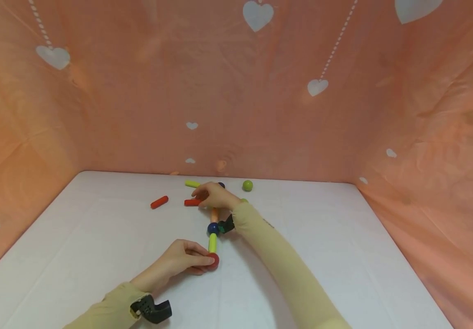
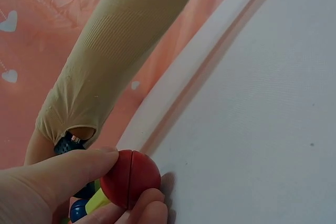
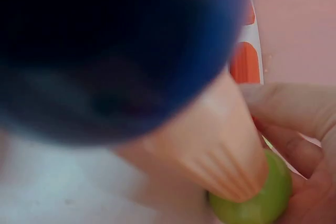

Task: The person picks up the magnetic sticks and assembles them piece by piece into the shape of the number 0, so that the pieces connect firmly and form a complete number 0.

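Right wrist view: blue ball (image 3: pixel 157 61) blurred, cut off by top and left edges. Head view: right hand (image 1: pixel 216 195) hides one end of a red stick (image 1: pixel 191 202); print (image 1: pixel 268 223) on the sleeve (image 1: pixel 279 249) too small to read.

Two hands (image 1: pixel 180 259), at least five sticks (image 1: pixel 160 202) and five balls (image 1: pixel 247 185)

Tons of room to pass over the tabletop (image 1: pixel 376 256) right of the right sleeve (image 1: pixel 289 269), but it sits between there and the blue ball (image 1: pixel 213 228). The left grip (image 1: pixel 183 258) is in the way left of the red ball (image 1: pixel 215 261). Small gap between the red sticks (image 1: pixel 159 202), right grip (image 1: pixel 215 195) crowding one. Orange cloth (image 1: pixel 220 82) walls off the back.
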Demonstrator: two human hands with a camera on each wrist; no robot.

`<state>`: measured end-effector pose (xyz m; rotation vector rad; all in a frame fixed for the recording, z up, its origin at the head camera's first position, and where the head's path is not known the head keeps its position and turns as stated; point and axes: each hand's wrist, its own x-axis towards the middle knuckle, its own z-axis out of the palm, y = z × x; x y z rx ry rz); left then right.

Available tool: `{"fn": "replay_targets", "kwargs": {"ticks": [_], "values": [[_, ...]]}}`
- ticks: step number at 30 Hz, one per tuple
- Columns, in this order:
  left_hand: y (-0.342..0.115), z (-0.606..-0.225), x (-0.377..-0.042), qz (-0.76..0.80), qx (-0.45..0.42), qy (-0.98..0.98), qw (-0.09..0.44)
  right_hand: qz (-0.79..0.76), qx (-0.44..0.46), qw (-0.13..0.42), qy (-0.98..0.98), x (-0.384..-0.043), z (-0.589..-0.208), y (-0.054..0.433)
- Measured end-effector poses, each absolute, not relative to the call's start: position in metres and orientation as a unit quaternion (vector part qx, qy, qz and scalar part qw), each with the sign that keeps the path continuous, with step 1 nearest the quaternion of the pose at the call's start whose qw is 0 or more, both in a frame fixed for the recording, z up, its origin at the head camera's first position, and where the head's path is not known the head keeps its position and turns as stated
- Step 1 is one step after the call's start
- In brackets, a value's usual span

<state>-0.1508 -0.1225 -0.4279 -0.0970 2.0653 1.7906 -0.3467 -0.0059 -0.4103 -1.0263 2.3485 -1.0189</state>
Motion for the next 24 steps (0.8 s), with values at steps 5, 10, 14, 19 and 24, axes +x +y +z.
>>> {"fn": "replay_targets", "kwargs": {"ticks": [5, 10, 14, 19, 24], "values": [[-0.122, -0.429, -0.151, 0.641, -0.033, 0.739, 0.203, -0.349, -0.361, 0.184, 0.845, -0.346, -0.411, -0.006], [-0.121, -0.429, -0.151, 0.641, -0.03, 0.74, 0.202, -0.343, -0.359, 0.18, 0.849, -0.344, -0.409, -0.003], [-0.121, -0.429, -0.151, 0.639, -0.031, 0.742, 0.2, -0.35, -0.369, 0.171, 0.844, -0.343, -0.404, 0.002], [-0.118, -0.427, -0.153, 0.63, -0.031, 0.749, 0.204, -0.403, -0.385, 0.18, 0.81, -0.337, -0.395, 0.028], [-0.116, -0.426, -0.153, 0.613, -0.046, 0.761, 0.205, -0.417, -0.424, 0.175, 0.785, -0.316, -0.383, 0.066]]}}
